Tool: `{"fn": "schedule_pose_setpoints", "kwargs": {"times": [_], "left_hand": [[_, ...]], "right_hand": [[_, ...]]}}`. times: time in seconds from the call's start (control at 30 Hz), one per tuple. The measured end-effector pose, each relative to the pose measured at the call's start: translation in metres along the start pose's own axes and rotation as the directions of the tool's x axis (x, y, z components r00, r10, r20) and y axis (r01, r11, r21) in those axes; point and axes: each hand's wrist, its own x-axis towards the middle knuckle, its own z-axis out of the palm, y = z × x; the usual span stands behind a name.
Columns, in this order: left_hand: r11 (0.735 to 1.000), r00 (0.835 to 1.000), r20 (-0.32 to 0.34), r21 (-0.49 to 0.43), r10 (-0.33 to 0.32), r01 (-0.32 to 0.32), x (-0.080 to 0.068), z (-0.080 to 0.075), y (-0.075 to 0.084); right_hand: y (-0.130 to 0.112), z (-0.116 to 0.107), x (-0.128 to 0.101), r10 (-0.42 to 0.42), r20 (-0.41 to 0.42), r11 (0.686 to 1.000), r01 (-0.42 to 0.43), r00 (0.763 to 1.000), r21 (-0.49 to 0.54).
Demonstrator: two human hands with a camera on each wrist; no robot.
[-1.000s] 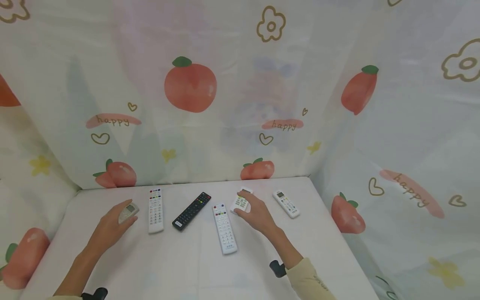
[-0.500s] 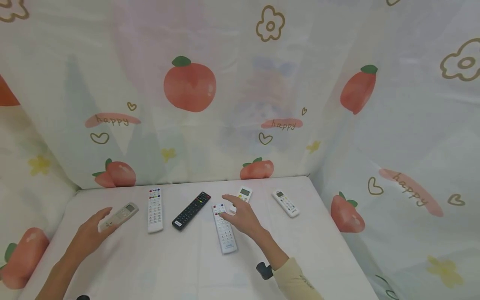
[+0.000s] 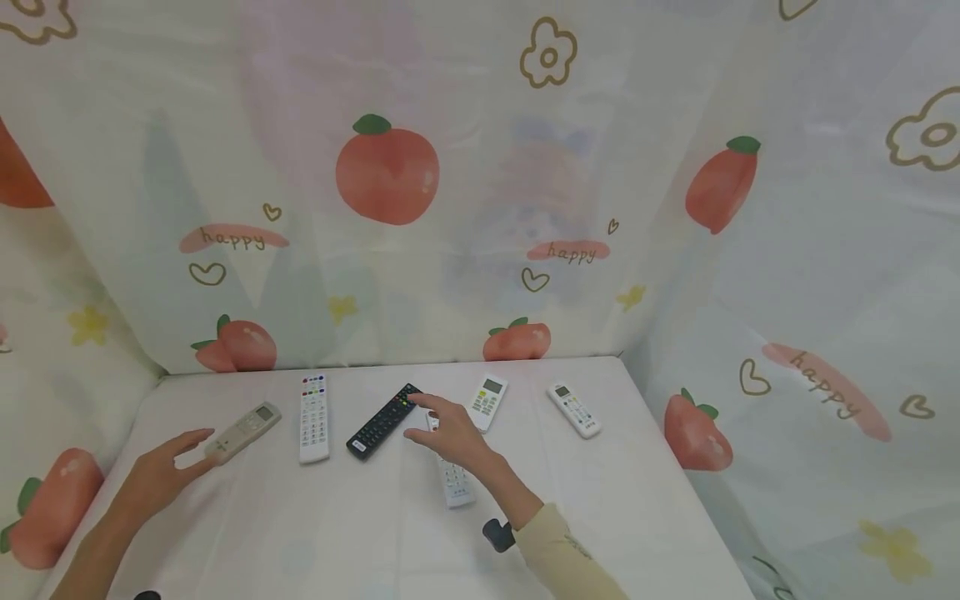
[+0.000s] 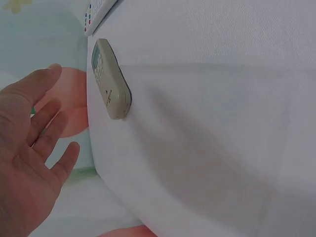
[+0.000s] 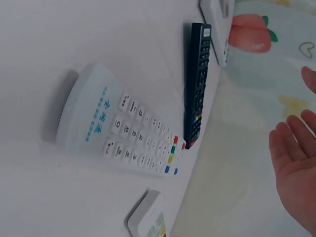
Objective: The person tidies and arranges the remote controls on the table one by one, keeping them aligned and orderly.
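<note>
Right hand [image 3: 450,432] had shifted leftward off the small white remote [image 3: 486,401], spread above the black remote [image 3: 385,421] and long white remote [image 3: 455,482], left hand [image 3: 159,473] spread, drawn back from the grey remote [image 3: 243,430]

The table [image 3: 375,542] wears smooth, matt white cloth. The black remote [image 3: 384,421] is matt plastic with small rubbery-looking keys; the white remote [image 5: 123,133] beside it is smooth, faintly glossy plastic. At 9 o'clock, the beige remote [image 4: 110,86] looks dull plastic. The printed curtain [image 3: 465,192] is thin cloth.
</note>
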Motion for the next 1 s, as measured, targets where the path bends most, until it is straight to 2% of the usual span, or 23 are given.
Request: {"fn": "schedule_pose_setpoints", "kwargs": {"times": [0.2, 0.4, 0.6, 0.83, 1.0], "left_hand": [[1.000, 1.000, 0.004, 0.006, 0.019, -0.019, -0.001, -0.002, -0.011], [0.999, 0.999, 0.044, -0.033, 0.001, 0.000, 0.000, -0.003, -0.022], [0.998, 1.000, -0.004, -0.052, 0.021, -0.022, -0.001, -0.004, -0.027], [0.995, 0.997, 0.062, -0.087, -0.035, 0.040, 0.002, -0.004, -0.029], [0.995, 0.996, 0.072, -0.080, -0.059, 0.065, 0.006, -0.002, -0.031]], "right_hand": [[-0.009, 0.016, 0.011, -0.048, 0.046, 0.999, 0.048, 0.998, 0.007], [-0.018, 0.028, 0.024, -0.059, 0.071, 0.998, 0.057, 0.996, 0.031], [-0.027, 0.039, 0.038, -0.064, 0.090, 0.998, 0.062, 0.994, 0.022], [-0.036, 0.051, 0.051, -0.063, 0.118, 0.998, 0.065, 0.991, -0.013], [-0.041, 0.060, 0.059, -0.055, 0.128, 0.998, 0.060, 0.990, -0.033]]}}
